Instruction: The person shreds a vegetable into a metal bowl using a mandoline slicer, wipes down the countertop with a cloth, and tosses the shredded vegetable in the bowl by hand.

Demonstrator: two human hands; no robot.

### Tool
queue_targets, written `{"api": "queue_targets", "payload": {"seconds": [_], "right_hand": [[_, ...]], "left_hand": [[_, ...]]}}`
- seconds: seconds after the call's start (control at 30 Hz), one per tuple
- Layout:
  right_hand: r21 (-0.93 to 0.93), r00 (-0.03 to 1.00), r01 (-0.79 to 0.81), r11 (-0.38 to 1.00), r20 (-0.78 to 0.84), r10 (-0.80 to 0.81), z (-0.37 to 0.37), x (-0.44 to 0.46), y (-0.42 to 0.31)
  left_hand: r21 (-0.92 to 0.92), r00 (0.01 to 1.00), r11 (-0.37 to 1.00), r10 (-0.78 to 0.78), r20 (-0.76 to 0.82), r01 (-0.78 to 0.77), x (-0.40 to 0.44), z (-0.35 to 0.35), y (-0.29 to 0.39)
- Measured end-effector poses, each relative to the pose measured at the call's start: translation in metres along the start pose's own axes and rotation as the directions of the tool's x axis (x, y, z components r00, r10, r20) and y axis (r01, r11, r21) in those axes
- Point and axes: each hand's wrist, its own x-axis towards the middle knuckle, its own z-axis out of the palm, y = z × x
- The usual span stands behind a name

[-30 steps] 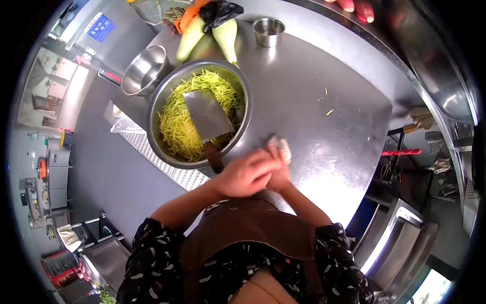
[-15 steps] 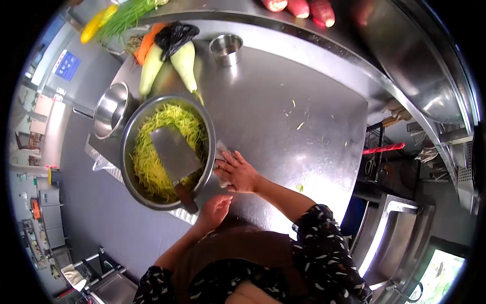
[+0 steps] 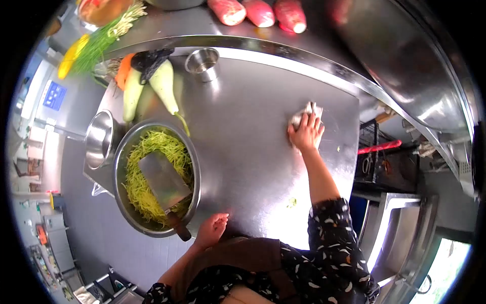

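Observation:
My right hand (image 3: 307,134) presses a crumpled whitish cloth (image 3: 315,108) onto the steel table (image 3: 243,126), with its fingers over the cloth. By the table's front edge, my left hand (image 3: 210,230) is loosely curled and shows nothing in it. Left of that hand stands a large steel bowl (image 3: 198,177) of yellow-green vegetable shreds (image 3: 139,190). A cleaver (image 3: 161,177) lies on the shreds, its wooden handle (image 3: 178,225) reaching over the bowl's rim towards my left hand.
Behind the bowl lie two pale green gourds (image 3: 163,87), a black plastic bag (image 3: 149,63) and an orange vegetable (image 3: 123,71). Small steel containers stand near: a cup (image 3: 202,63) and a bowl (image 3: 99,139). A raised shelf (image 3: 172,28) holds pink-red radishes (image 3: 259,12) and green stalks (image 3: 104,48).
My right hand has swept the cloth from beside the large bowl to the table's far right. Green scraps there are mostly gone. My left hand stays near the front edge.

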Motion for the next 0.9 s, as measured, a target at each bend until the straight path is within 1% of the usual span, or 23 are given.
{"api": "queue_targets", "payload": {"seconds": [0.03,0.07,0.1,0.13,0.17,0.2,0.27,0.33,0.37,0.4,0.43,0.47,0.5,0.53,0.57,0.6,0.67,0.73,0.77,0.8,0.83,0.87,0.9], "right_hand": [[0.012,1.000,-0.012,1.000,0.023,0.011,-0.007,-0.058,0.029],[0.066,1.000,-0.001,0.998,-0.004,0.001,-0.006,-0.063,0.030],[0.066,0.998,0.001,0.998,-0.070,0.004,-0.007,-0.099,0.041],[0.136,0.999,0.029,0.990,-0.034,-0.025,-0.016,-0.159,0.064],[0.159,0.993,0.056,0.986,-0.112,-0.038,-0.016,-0.161,0.064],[0.268,1.000,0.026,0.963,0.004,-0.028,-0.015,-0.183,0.075],[0.340,0.995,0.100,0.935,-0.049,-0.089,-0.040,-0.204,0.087],[0.555,0.997,0.047,0.830,-0.073,-0.008,-0.076,-0.184,0.116],[0.443,0.998,0.044,0.896,-0.065,-0.017,-0.084,-0.183,0.117],[0.543,0.989,0.008,0.840,-0.125,0.072,-0.084,-0.170,0.131],[0.543,0.921,0.192,0.818,-0.387,0.041,-0.060,-0.129,0.173],[0.473,0.898,0.225,0.852,-0.440,0.006,-0.055,-0.125,0.178],[0.482,0.909,0.225,0.847,-0.416,-0.005,-0.048,-0.101,0.195],[0.424,0.936,0.191,0.885,-0.351,-0.034,-0.026,-0.053,0.217],[0.428,0.943,0.189,0.884,-0.329,-0.043,-0.008,-0.047,0.231],[0.426,0.966,0.129,0.896,-0.257,-0.016,0.006,-0.025,0.235],[0.469,0.980,0.052,0.882,-0.193,0.044,0.018,0.020,0.227],[0.426,0.973,0.186,0.885,-0.205,-0.106,0.024,0.059,0.205],[0.417,0.966,0.207,0.885,-0.230,-0.118,0.032,0.062,0.207],[0.422,0.968,0.204,0.883,-0.221,-0.118,0.030,0.059,0.201],[0.414,0.948,0.313,0.855,-0.197,-0.252,0.026,0.044,0.192],[0.400,0.904,0.428,0.810,-0.178,-0.390,0.020,0.033,0.183],[0.399,0.878,0.477,0.783,-0.175,-0.445,0.021,0.012,0.182]], "left_hand": [[-0.009,0.999,1.000,0.011,0.045,-0.010,0.004,0.008,-0.003],[-0.031,0.999,0.999,0.008,0.050,-0.007,0.007,0.008,-0.007],[-0.058,0.997,0.998,0.010,0.073,-0.006,0.010,0.011,-0.010],[-0.055,0.995,0.998,0.021,0.099,-0.016,0.012,0.017,-0.004],[0.001,0.991,1.000,0.016,0.133,-0.016,0.015,0.016,0.006],[0.059,0.984,0.998,0.010,0.180,-0.021,0.017,0.017,0.013],[0.086,0.976,0.996,0.006,0.216,-0.026,0.020,0.024,0.018],[0.115,0.970,0.993,-0.003,0.244,-0.026,0.022,0.032,0.020],[0.101,0.974,0.995,-0.005,0.227,-0.018,0.021,0.032,0.020],[0.093,0.977,0.996,-0.008,0.214,-0.012,0.020,0.032,0.019],[0.112,0.977,0.993,-0.003,0.211,-0.021,0.025,0.032,0.019],[0.125,0.977,0.992,0.001,0.214,-0.028,0.022,0.030,0.009],[0.142,0.977,0.989,0.009,0.212,-0.040,0.021,0.029,0.004],[0.156,0.981,0.987,0.013,0.193,-0.044,0.023,0.031,0.006],[0.157,0.987,0.988,-0.019,0.161,-0.006,0.015,0.033,0.004],[0.160,0.992,0.987,-0.048,0.117,0.029,0.013,0.033,0.003],[0.166,0.995,0.985,-0.065,0.077,0.051,0.011,0.033,0.001],[0.167,0.993,0.981,-0.109,0.045,0.100,0.002,0.036,-0.004],[0.144,0.997,0.988,-0.067,0.043,0.060,0.007,0.036,-0.009],[0.123,0.999,0.992,-0.035,0.038,0.030,0.006,0.036,-0.011],[0.132,0.997,0.990,-0.062,0.045,0.056,0.001,0.032,-0.002],[0.087,0.996,0.994,-0.074,0.047,0.070,0.001,0.034,0.005],[0.034,0.997,0.997,-0.068,0.041,0.067,0.008,0.039,0.010]]}}
